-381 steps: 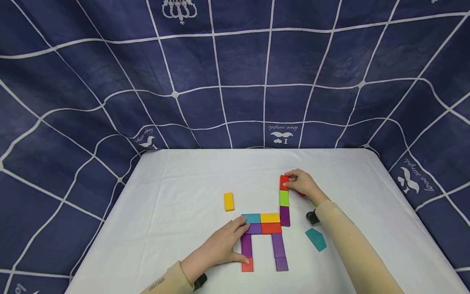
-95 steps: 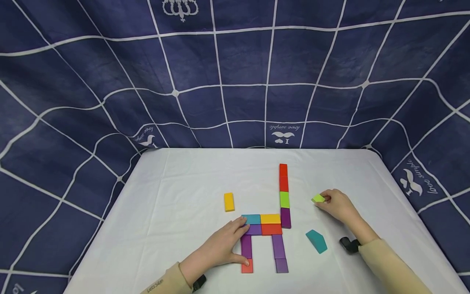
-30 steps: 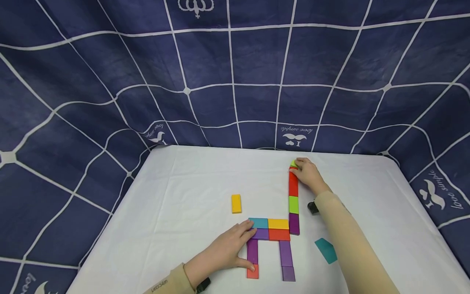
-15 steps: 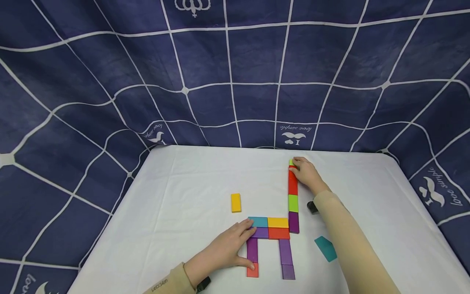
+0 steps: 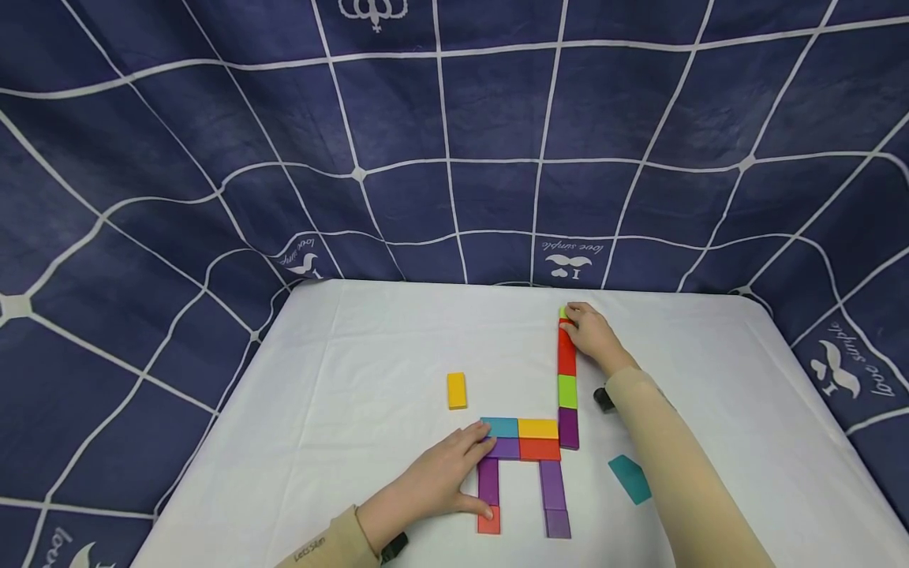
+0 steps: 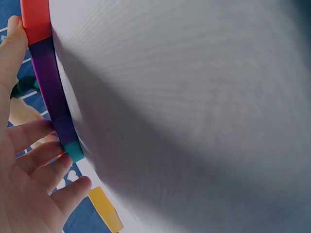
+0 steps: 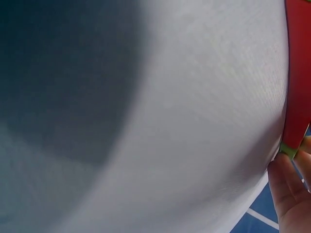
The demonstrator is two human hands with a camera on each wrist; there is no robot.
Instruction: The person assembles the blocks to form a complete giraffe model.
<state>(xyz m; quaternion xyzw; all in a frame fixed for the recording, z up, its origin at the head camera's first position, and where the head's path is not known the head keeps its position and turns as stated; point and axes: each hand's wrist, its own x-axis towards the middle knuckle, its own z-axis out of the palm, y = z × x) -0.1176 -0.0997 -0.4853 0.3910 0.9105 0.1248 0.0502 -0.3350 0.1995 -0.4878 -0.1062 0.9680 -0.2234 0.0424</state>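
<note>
Flat coloured blocks form a figure on the white cloth in the head view. Its body has a teal block (image 5: 501, 427), a yellow block (image 5: 537, 428), a purple block (image 5: 506, 449) and a red block (image 5: 540, 450). Two legs extend below. A column rises at its right: dark purple (image 5: 568, 428), green (image 5: 566, 391), then red blocks (image 5: 566, 356). My right hand (image 5: 595, 337) pinches a small green block (image 7: 288, 150) at the column's far end, partly hidden by the fingers. My left hand (image 5: 435, 479) rests relaxed along the figure's left side, fingertips at the body, thumb at the orange-red leg block (image 5: 488, 521).
A loose yellow block (image 5: 457, 391) lies left of the column. A teal five-sided block (image 5: 630, 480) lies right of the figure, partly covered by the right sleeve. Patterned blue cloth (image 5: 490, 197) hangs behind the table's far edge.
Since the earliest frame, another red block has joined the column. My right hand has then brought the small green block from the right to the column's far end. My left hand stays put.
</note>
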